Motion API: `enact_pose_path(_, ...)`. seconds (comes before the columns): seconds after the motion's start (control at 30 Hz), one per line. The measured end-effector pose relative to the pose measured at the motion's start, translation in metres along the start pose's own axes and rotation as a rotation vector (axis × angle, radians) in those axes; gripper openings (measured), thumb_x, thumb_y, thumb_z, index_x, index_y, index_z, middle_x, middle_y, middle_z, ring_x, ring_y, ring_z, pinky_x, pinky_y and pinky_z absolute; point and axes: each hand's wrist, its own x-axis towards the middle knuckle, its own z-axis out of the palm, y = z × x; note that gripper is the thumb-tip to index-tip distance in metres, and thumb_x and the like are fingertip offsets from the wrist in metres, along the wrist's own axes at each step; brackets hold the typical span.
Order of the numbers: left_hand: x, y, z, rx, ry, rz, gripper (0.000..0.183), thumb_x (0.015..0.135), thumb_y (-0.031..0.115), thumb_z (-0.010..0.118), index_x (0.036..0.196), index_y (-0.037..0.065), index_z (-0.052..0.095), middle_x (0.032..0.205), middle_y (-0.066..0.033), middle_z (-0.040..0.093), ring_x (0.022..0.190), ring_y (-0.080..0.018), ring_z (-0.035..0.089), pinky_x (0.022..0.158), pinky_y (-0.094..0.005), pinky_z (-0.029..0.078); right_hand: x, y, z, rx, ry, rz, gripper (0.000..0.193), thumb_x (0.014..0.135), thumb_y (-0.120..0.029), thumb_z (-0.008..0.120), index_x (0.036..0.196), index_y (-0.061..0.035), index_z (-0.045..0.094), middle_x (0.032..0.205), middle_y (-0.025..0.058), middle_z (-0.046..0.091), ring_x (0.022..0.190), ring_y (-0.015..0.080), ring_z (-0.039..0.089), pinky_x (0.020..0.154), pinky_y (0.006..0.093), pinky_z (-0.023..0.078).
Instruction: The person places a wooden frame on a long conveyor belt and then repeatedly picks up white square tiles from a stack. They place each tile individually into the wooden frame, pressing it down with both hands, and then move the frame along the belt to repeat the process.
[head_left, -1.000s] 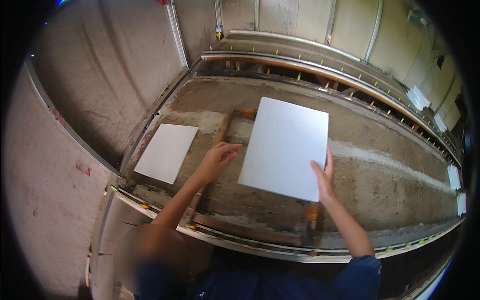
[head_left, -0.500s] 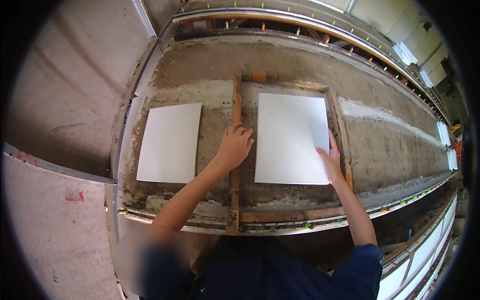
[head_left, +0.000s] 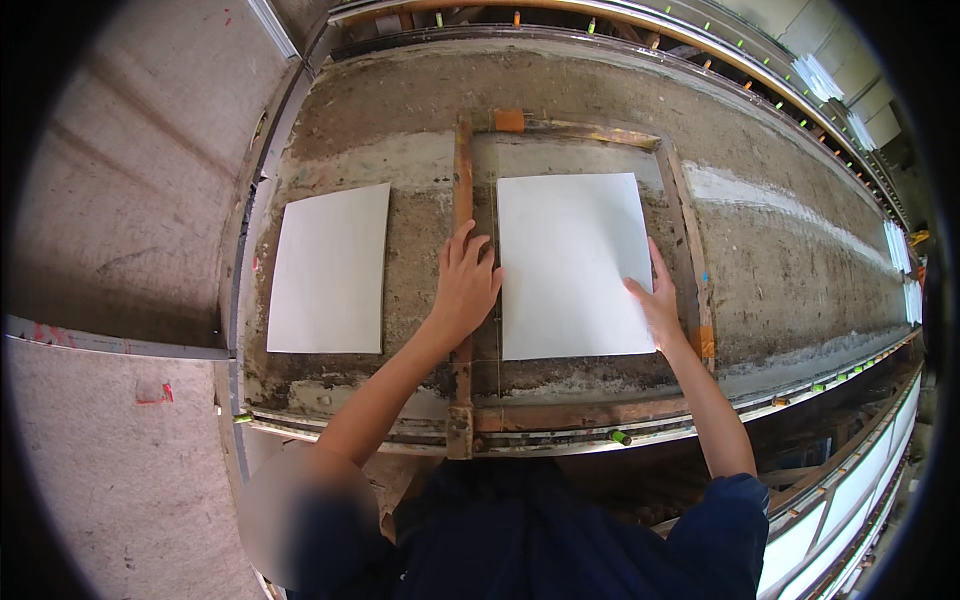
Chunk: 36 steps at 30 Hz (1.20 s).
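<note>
White tile (head_left: 575, 262) seated inside rusty metal frame (head_left: 463, 190).
Left hand (head_left: 465, 285) flat, fingers spread on frame bar; right hand (head_left: 655, 300) open against tile edge, fingertips partly hidden.

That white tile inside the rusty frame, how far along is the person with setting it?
One white tile already lies flat on the mortar-stained bench, left of the frame. The second white tile lies inside the rusty metal frame, with the left hand at its left edge and the right hand on its right edge. Probably left: final squaring and letting go.

even daylight, soft shadows, strong fisheye bending, dark rim; source perhaps overhead.
</note>
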Motion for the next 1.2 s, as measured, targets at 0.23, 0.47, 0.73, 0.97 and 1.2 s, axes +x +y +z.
enact_pose_path(0.23, 0.000, 0.002, 0.000, 0.007, 0.010, -0.004, 0.030, 0.082, 0.020, 0.064, 0.097, -0.006, 0.065, 0.123, -0.0126, 0.048, 0.131, -0.0320, 0.030, 0.103, -0.0496, 0.030, 0.001, 0.002, 0.007, -0.007, 0.001, -0.004, 0.077, 0.083, -0.004, 0.064, 0.147, -0.0151, 0.023, 0.145, 0.0114, 0.034, 0.125, 0.0216, 0.043, 0.104, 0.0332, 0.037)
enact_pose_path(0.47, 0.001, 0.004, -0.002, -0.002, 0.005, -0.029, 0.031, 0.084, 0.022, 0.063, 0.097, -0.006, 0.066, 0.124, -0.0125, 0.048, 0.131, -0.0312, 0.031, 0.105, -0.0494, 0.028, 0.006, 0.003, 0.003, -0.020, 0.006, -0.016, 0.077, 0.083, -0.007, 0.065, 0.147, -0.0167, 0.023, 0.145, 0.0120, 0.034, 0.125, 0.0224, 0.042, 0.105, 0.0341, 0.036)
enact_pose_path(0.73, 0.000, 0.004, 0.000, -0.010, 0.012, -0.052, 0.032, 0.084, 0.023, 0.062, 0.097, -0.006, 0.066, 0.124, -0.0129, 0.048, 0.131, -0.0309, 0.031, 0.105, -0.0499, 0.027, 0.008, 0.005, 0.000, 0.017, 0.014, 0.016, 0.077, 0.082, -0.006, 0.066, 0.147, -0.0168, 0.025, 0.144, 0.0122, 0.035, 0.125, 0.0225, 0.043, 0.104, 0.0342, 0.037)
enact_pose_path(0.97, 0.001, 0.006, -0.001, 0.014, -0.004, -0.043, 0.031, 0.082, 0.023, 0.064, 0.095, -0.005, 0.066, 0.124, -0.0134, 0.048, 0.131, -0.0321, 0.030, 0.106, -0.0510, 0.027, 0.004, 0.010, 0.006, 0.047, -0.001, 0.014, 0.077, 0.082, -0.004, 0.065, 0.146, -0.0158, 0.025, 0.143, 0.0126, 0.037, 0.124, 0.0220, 0.045, 0.103, 0.0338, 0.038)
enact_pose_path(1.2, 0.000, 0.005, -0.001, 0.034, -0.029, -0.031, 0.031, 0.078, 0.022, 0.068, 0.096, -0.003, 0.067, 0.125, -0.0118, 0.046, 0.132, -0.0318, 0.028, 0.106, -0.0522, 0.026, 0.003, 0.011, 0.009, 0.011, 0.006, 0.030, 0.076, 0.082, -0.003, 0.064, 0.146, -0.0155, 0.026, 0.142, 0.0127, 0.038, 0.123, 0.0219, 0.046, 0.102, 0.0337, 0.039)
